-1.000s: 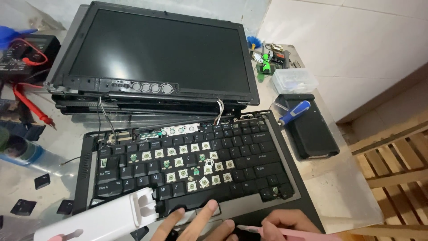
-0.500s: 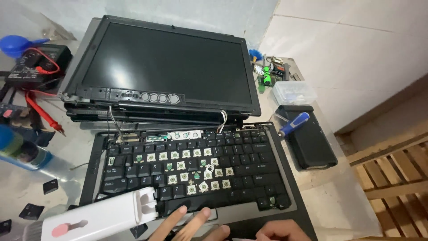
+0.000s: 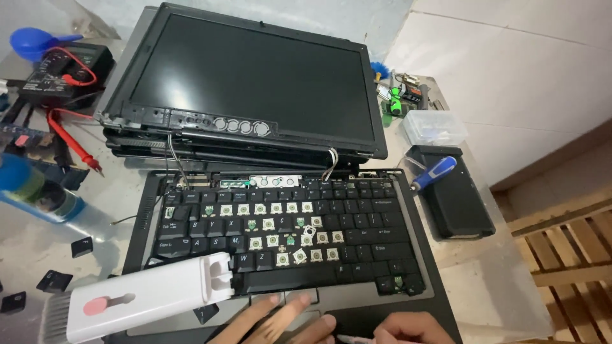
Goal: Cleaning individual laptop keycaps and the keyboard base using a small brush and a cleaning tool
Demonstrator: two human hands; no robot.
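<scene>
The laptop keyboard lay in the open black base at the middle of the table, just below the detached screen. Many of its keycaps were off, leaving rows of small white and green switch pads among the remaining black keys. The left hand rested at the bottom edge, fingers stretched flat over the buttons beneath the space bar, holding nothing. The right hand sat just beside it, closed around a thin pink tool whose tip pointed left; most of the hand was cut off by the frame.

A white cleaning-brush case with a pink oval mark lay across the keyboard's lower left corner. Loose black keycaps were scattered on the table to the left, near a blue-capped bottle. Farther back on the left stood a black multimeter with red leads. To the right of the base lay a black rectangular block with a blue-handled screwdriver across it, and behind that a clear plastic box.
</scene>
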